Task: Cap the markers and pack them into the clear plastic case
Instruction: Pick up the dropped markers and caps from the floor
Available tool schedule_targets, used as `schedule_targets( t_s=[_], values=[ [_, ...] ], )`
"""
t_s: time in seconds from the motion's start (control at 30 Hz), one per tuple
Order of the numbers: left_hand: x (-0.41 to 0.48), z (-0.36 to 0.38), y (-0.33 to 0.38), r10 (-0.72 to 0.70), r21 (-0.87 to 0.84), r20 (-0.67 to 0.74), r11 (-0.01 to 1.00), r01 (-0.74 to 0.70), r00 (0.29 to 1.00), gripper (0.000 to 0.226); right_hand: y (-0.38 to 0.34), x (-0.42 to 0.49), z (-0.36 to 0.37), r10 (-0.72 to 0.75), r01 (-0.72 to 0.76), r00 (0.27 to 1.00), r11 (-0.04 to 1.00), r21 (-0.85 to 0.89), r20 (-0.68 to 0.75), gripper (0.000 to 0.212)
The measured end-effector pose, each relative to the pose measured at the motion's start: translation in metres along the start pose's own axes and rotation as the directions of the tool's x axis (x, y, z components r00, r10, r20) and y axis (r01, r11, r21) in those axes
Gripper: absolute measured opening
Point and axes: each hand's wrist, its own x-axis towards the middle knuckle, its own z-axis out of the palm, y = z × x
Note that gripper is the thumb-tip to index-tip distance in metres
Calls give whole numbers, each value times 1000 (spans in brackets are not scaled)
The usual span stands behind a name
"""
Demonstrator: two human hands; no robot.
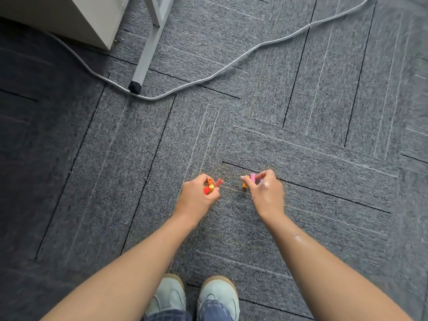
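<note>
So the left hand [196, 193] is curled tight round a red, orange and yellow bunch of markers [214, 185], with the ends poking out on the thumb side. The right hand [266, 191] pinches a pink piece [252, 177] at its fingertips, with orange and purple bits tucked right under the fingers. It's too blurry to tell caps from pens, and both hands hang a bit apart over the grey carpet [301, 135].
</note>
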Motion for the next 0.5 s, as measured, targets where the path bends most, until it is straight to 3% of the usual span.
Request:
schedule_targets(
  t_s=[0.27,0.5],
  values=[
    [1,-7,9,-4,-9,-44,1000,3,999,10,-7,-1,6,-6,10,999,998,-70,46,23],
    [-9,-42,30,68,-55,-59,996,-71,996,8,-42,-24,-28,-270,272,953,962,4,139,21]
  ],
)
